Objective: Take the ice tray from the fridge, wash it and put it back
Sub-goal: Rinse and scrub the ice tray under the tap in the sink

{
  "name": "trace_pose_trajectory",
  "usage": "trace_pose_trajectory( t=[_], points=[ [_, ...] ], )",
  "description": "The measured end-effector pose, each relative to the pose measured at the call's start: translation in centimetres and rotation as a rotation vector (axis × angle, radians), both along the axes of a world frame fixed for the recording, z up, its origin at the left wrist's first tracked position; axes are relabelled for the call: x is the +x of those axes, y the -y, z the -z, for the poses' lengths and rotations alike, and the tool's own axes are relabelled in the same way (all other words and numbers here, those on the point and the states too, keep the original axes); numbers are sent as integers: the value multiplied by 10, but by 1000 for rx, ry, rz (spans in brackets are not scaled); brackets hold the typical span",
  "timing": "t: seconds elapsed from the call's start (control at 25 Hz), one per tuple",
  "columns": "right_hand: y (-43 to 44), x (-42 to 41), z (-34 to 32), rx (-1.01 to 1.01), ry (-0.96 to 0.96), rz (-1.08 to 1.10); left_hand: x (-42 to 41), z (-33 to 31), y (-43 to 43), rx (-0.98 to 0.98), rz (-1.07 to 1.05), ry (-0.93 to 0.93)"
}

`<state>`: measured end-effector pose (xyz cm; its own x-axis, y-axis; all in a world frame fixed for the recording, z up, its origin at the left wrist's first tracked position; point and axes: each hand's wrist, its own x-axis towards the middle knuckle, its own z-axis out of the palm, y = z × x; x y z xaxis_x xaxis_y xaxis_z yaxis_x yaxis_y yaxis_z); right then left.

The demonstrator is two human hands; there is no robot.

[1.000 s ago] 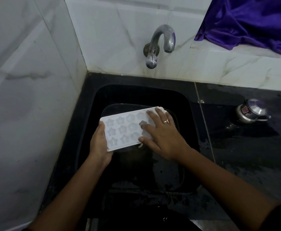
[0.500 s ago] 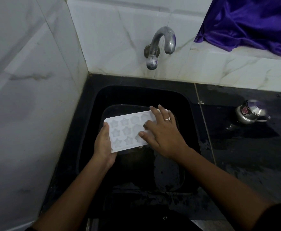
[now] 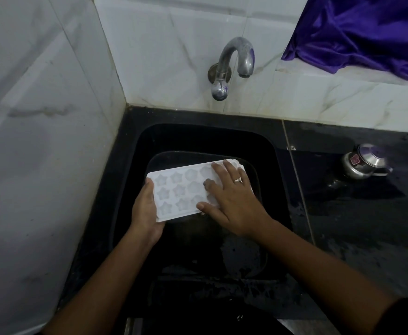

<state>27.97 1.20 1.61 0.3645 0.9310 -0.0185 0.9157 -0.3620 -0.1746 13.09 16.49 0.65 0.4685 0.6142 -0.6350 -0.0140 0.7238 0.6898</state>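
Observation:
A white ice tray with star-shaped cells is held over the black sink, its cells facing up. My left hand grips the tray's left end, thumb on top and fingers underneath. My right hand lies flat on the right half of the tray, fingers spread and pressing on the cells; a ring shows on one finger. The right end of the tray is hidden under that hand. No water runs from the metal tap on the wall above.
White marble walls close in the left and back. A wet black counter runs right of the sink, with a small steel lidded pot on it. Purple cloth lies on the ledge at the top right.
My right hand has slid over the tray's cells, drawing back a little and then spreading flat again. The tray and my left hand have shifted slightly right.

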Motion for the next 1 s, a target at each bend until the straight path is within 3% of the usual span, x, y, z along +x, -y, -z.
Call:
trace_pose_trajectory(
  t=[1.0],
  points=[
    [-5,12,3,47,-11,20,14,2,1,-4,25,18]
  ],
)
